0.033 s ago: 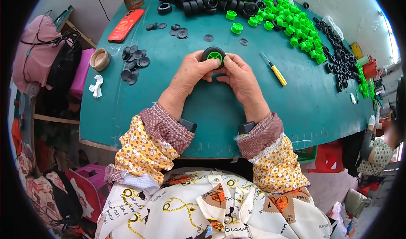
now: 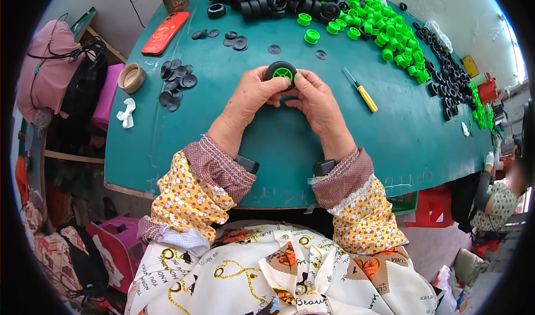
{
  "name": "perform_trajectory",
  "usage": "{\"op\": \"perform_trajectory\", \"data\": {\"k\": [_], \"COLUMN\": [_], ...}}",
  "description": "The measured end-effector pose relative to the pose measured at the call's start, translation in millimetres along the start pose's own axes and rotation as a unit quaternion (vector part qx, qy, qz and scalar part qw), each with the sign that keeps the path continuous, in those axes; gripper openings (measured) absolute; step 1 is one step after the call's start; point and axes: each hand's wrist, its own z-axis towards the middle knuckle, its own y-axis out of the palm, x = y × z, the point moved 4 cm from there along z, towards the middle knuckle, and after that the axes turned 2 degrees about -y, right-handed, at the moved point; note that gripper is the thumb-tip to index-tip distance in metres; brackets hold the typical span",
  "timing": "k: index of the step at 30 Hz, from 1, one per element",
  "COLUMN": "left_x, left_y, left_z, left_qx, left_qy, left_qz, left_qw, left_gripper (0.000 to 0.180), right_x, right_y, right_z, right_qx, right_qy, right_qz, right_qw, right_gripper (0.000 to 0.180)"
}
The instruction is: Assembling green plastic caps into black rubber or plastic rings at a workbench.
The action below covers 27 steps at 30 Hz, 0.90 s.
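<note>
Green and curving in the fisheye view, the desk carries a heap of black tyres at its far edge, with bright green hubs spilling down the right. Near its middle, just above the surface, a wheel with a black tyre around a green spoked hub sits between the left hand and the right hand. Each grip is narrow, thumb and fingers pinching the wheel from its own side; the left thumb lies across the hub's lower face.

Uneven thumb pressure could tilt the hub inside the tyre; whether it is fully seated behind, I cannot tell. If one pinch slackens, the wheel could pop out and roll into the dark discs on the left. A careless swing of the right arm could catch the yellow-handled screwdriver, which lies near that hand.
</note>
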Motion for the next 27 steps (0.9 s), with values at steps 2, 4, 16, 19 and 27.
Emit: {"op": "perform_trajectory", "data": {"k": [2, 4, 16, 19, 27], "left_x": [-2.4, -2.4, -0.8, -0.2, 0.1], "left_y": [-1.5, -2.0, 1.7, -1.8, -2.7], "left_z": [1.9, 1.4, 0.2, 0.7, 1.1], "left_qx": [-0.004, -0.007, -0.019, 0.006, 0.007], "left_qy": [-0.001, -0.001, -0.013, 0.006, 0.019], "left_qz": [0.004, 0.009, 0.032, 0.018, 0.027], "left_qw": [1.000, 1.000, 0.999, 1.000, 0.999], "left_gripper": [0.026, 0.026, 0.026, 0.026, 0.025], "right_x": [-1.2, -1.1, -0.1, -0.4, -2.5], "right_y": [0.8, 1.3, 1.3, 2.9, 4.1], "right_z": [-0.5, -0.9, -0.8, -1.4, 0.1], "right_qx": [-0.001, -0.002, 0.016, 0.013, 0.005], "right_qy": [0.002, 0.003, -0.003, 0.002, -0.041], "right_qz": [0.000, 0.001, -0.031, -0.032, -0.087], "right_qw": [1.000, 1.000, 0.999, 0.999, 0.995], "right_gripper": [0.030, 0.030, 0.031, 0.031, 0.033]}}
